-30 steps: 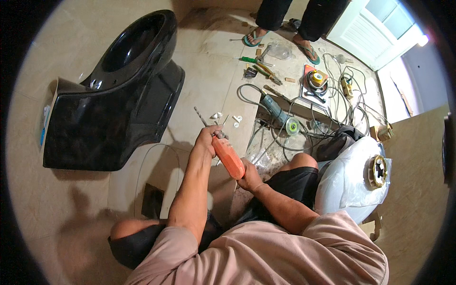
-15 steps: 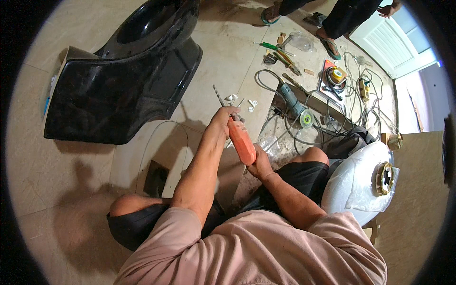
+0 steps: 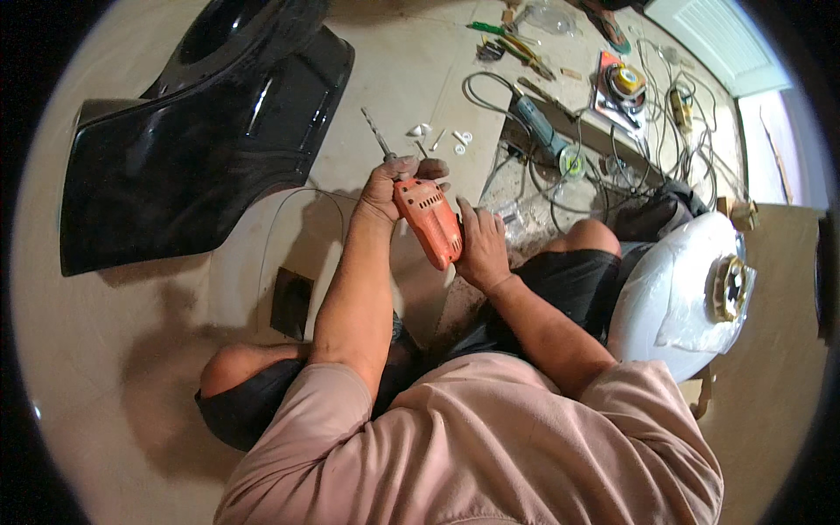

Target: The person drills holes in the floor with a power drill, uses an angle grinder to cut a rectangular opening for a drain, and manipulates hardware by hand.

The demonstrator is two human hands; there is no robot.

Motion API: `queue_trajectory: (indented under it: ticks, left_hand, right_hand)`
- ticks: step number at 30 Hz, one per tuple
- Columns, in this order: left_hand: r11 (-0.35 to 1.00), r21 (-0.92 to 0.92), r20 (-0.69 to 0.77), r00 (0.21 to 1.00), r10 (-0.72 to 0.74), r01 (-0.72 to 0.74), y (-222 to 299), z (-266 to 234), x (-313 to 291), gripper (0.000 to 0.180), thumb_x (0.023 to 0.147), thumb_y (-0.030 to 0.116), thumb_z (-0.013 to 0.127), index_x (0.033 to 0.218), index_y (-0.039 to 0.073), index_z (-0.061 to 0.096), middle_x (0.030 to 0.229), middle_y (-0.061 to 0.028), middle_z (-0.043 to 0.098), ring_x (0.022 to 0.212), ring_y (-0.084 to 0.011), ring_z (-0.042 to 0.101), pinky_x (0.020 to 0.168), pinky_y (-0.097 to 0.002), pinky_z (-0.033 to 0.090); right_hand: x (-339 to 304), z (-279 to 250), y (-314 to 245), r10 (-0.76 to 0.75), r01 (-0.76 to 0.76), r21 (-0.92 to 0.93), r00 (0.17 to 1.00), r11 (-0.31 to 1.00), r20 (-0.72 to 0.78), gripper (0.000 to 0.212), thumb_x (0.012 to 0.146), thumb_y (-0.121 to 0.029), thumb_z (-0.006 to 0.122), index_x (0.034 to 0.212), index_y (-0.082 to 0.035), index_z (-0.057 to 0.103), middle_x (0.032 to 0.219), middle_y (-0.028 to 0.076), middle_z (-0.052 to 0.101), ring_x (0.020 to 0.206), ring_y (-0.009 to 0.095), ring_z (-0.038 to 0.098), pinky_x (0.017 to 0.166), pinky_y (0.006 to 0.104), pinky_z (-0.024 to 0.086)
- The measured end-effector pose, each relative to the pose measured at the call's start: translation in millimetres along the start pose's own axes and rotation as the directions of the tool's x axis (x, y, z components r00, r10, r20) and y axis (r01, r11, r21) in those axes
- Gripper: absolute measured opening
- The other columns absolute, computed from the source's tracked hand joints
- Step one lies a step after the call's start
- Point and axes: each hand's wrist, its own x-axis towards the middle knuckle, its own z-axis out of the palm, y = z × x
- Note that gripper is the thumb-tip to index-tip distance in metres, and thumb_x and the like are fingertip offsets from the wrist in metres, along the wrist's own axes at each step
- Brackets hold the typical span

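An orange power drill (image 3: 429, 223) is held in front of me, its vented side facing up. A long drill bit (image 3: 374, 127) juts from its front, tilted up and to the left. My left hand (image 3: 389, 185) is closed around the drill's front end by the chuck, with some fingers stretched past it. My right hand (image 3: 484, 245) grips the drill's rear right side; the handle itself is hidden. Just beyond the drill, a small white cap (image 3: 420, 129), a screw (image 3: 437, 140) and white plastic pieces (image 3: 462, 138) lie on the tiles.
A glossy black toilet (image 3: 184, 184) stands at the left. To the right are an angle grinder (image 3: 535, 122), pliers (image 3: 529, 57), a yellow tape roll (image 3: 625, 79) and tangled cables (image 3: 691, 131). By my right knee sits a white rounded basin (image 3: 661, 297). Another person's sandalled foot (image 3: 610, 33) shows at the top.
The drill has turned about its length, so its vented side now shows, and has moved up and left. My right hand's fingers have come into sight. The other person's legs are mostly out of view.
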Motion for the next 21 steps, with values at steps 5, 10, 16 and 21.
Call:
queue_trajectory:
  ticks: [5, 10, 16, 21]
  left_hand:
    - [0.998, 0.036, 0.194, 0.98, -0.055, 0.049, -1.8, -0.4, -2.7, 0.036, 0.075, 0.029, 0.078, 0.057, 0.015, 0.051, 0.073, -0.0103, 0.067, 0.089, -0.032, 0.067, 0.102, -0.0538, 0.048]
    - [0.999, -0.043, 0.214, 0.977, -0.018, 0.028, -1.5, -7.1, -5.4, 0.034, 0.08, 0.027, 0.076, 0.059, 0.017, 0.052, 0.065, -0.0037, 0.06, 0.085, -0.0269, 0.064, 0.104, -0.0533, 0.045]
    - [0.998, -0.048, 0.018, 0.999, 0.047, -0.047, -8.7, -15.8, 7.7, 0.029, 0.081, 0.02, 0.077, 0.069, 0.015, 0.051, 0.062, 0.0011, 0.05, 0.066, -0.0207, 0.057, 0.085, -0.0544, 0.056]
    - [0.997, -0.08, -0.173, 0.985, -0.026, 0.012, -8.2, -1.0, 11.8, 0.032, 0.088, 0.027, 0.076, 0.072, 0.013, 0.052, 0.062, -0.0001, 0.05, 0.065, -0.0235, 0.059, 0.084, -0.0569, 0.056]
  right_hand:
    - [1.1, -5.9, -9.5, 0.022, -0.057, 0.147, 0.973, 0.988, 0.229, 0.105, 0.061, -0.03, 0.088, 0.149, -0.007, 0.036, 0.117, 0.017, 0.051, 0.117, 0.038, 0.048, 0.102, 0.0521, 0.034]
    - [-2.7, -8.3, -6.5, -0.051, 0.031, 0.227, 0.995, 0.973, 0.083, 0.091, 0.058, -0.031, 0.092, 0.134, -0.007, 0.047, 0.116, 0.015, 0.055, 0.113, 0.037, 0.052, 0.095, 0.0481, 0.038]
    - [-5.5, 4.9, 6.7, -0.069, 0.069, 0.101, 0.998, 0.992, -0.004, 0.074, 0.066, -0.027, 0.085, 0.127, -0.004, 0.05, 0.113, 0.017, 0.056, 0.109, 0.037, 0.053, 0.091, 0.0483, 0.041]
    - [-6.3, 6.5, 15.5, 0.036, -0.048, 0.057, 0.981, 0.997, 0.19, 0.06, 0.064, -0.02, 0.081, 0.117, -0.004, 0.056, 0.108, 0.016, 0.058, 0.102, 0.038, 0.059, 0.09, 0.0485, 0.045]
